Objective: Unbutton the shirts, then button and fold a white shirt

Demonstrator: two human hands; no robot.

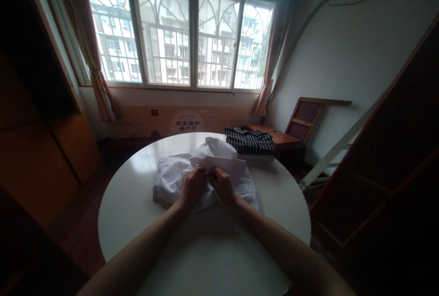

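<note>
A white shirt (171,177) lies rumpled on the round white table (137,241), its collar end bunched up at the far side. Both hands meet near the middle of the cloth. My left hand (195,184) is closed with its fingertips pinching the fabric. Close beside it, my right hand (222,184) also pinches the shirt, fingers curled inward. Whatever small part lies between the fingertips is hidden. Behind and to the right, a folded black shirt with white stripes (249,141) rests on top of another pale folded piece.
Beyond the table a wooden chair (302,120) stands by the right wall, next to a white ladder (338,154). A long cardboard box (137,120) with printed characters leans under the window (168,35). Orange cabinets (68,150) stand at the left.
</note>
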